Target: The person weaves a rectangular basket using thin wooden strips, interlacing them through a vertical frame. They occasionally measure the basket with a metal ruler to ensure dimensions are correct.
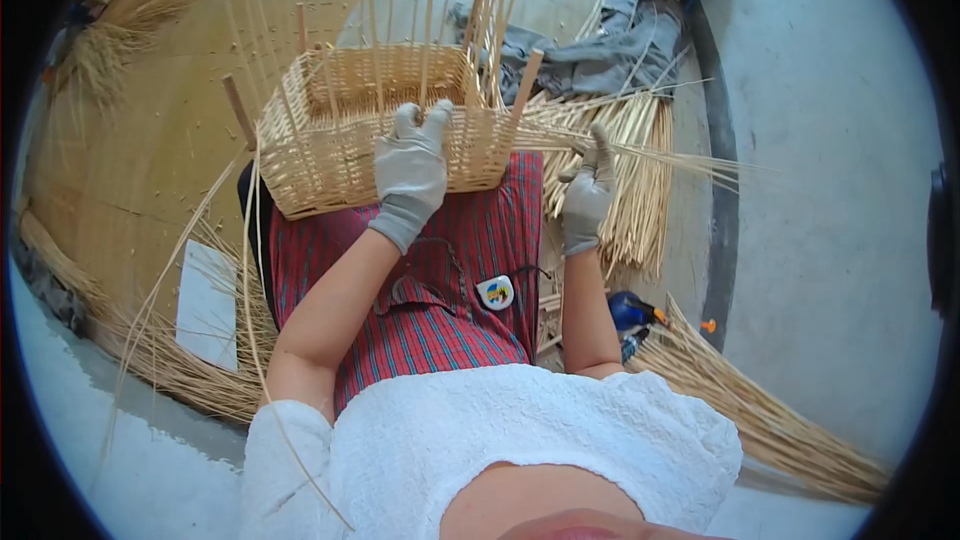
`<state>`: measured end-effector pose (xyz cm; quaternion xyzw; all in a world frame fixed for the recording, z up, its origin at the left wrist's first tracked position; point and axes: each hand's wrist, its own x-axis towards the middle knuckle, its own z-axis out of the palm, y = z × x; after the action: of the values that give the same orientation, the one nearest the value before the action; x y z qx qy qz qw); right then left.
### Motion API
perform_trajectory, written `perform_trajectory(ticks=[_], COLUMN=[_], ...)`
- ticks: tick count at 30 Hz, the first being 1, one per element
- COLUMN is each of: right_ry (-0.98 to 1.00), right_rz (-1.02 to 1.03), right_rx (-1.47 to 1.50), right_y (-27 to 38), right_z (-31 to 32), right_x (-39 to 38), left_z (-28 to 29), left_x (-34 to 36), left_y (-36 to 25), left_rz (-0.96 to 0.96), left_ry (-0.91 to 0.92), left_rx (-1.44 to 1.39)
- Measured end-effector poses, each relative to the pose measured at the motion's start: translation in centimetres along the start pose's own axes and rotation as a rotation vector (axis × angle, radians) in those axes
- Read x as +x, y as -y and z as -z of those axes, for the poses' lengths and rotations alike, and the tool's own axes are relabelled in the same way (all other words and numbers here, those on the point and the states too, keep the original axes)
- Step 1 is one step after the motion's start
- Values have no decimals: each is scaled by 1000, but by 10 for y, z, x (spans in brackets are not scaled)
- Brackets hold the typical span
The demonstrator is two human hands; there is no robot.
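Note:
A woven rectangular basket (290, 160) of pale reeds, with wooden posts at its corners and long upright spokes, rests tilted on a red striped cloth (500, 340) over my lap. My gloved left hand (410, 168) grips the basket's near wall, two fingertips at its rim. My gloved right hand (589, 180) is right of the basket, its fingers closed on loose reed strands (690, 162) that extend sideways from the basket's right corner. A small white tape measure (495, 292) lies on the cloth below the basket.
Reed bundles lie at right (760, 410), behind my right hand (650, 220), at lower left (170, 370) and upper left (110, 50). A white board (205, 300) rests at left. Grey fabric (630, 40) lies beyond the basket. A blue tool (625, 310) sits by my right forearm.

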<state>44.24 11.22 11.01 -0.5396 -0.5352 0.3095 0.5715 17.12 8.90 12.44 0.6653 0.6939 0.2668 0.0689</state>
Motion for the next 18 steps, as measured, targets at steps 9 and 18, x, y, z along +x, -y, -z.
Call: perform_trajectory(ticks=[9,18], right_ry=[648,465], right_rz=[18,-488], right_rx=[362,179], right_y=[118,89], right_z=[-211,-409], right_x=[-71,-17], left_z=[29,106], left_x=[-88,-69], left_y=[119,168], left_rz=[-62,135], left_ry=[-243,-263], left_rx=[-405,50])
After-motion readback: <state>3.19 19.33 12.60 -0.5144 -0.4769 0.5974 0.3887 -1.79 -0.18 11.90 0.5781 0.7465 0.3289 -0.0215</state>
